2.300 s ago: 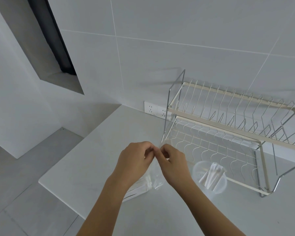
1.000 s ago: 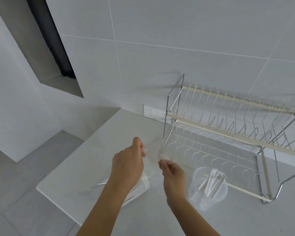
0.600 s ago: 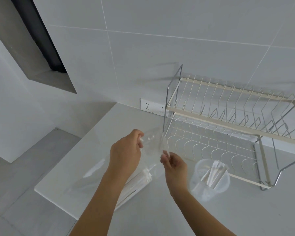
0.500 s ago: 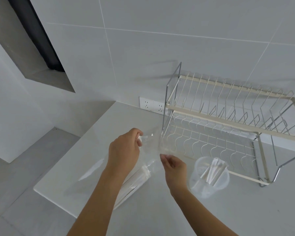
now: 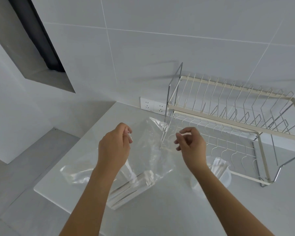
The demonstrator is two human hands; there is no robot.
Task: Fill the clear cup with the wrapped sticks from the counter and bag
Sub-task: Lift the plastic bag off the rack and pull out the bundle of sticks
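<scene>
pulling the clear bag (image 5: 148,150) open, my left hand (image 5: 114,147) and right hand (image 5: 191,145) each pinch a rim edge. wrapped sticks (image 5: 134,183) lie inside on the bench (image 5: 177,210); next i likely reach in and carry them to the clear cup (image 5: 216,171).

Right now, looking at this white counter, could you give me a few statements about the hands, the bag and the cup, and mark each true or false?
1. Both hands pinch the mouth of the clear plastic bag. True: the left hand and right hand each hold an edge of it.
2. The clear plastic bag is empty. False: white wrapped sticks lie inside it near the bottom.
3. The clear plastic cup stands on the top tier of the cream wire dish rack. False: it stands on the white counter in front of the rack.
4. The cup already holds some wrapped sticks. True.
5. A white wall socket sits to the left of the rack. True.
</scene>
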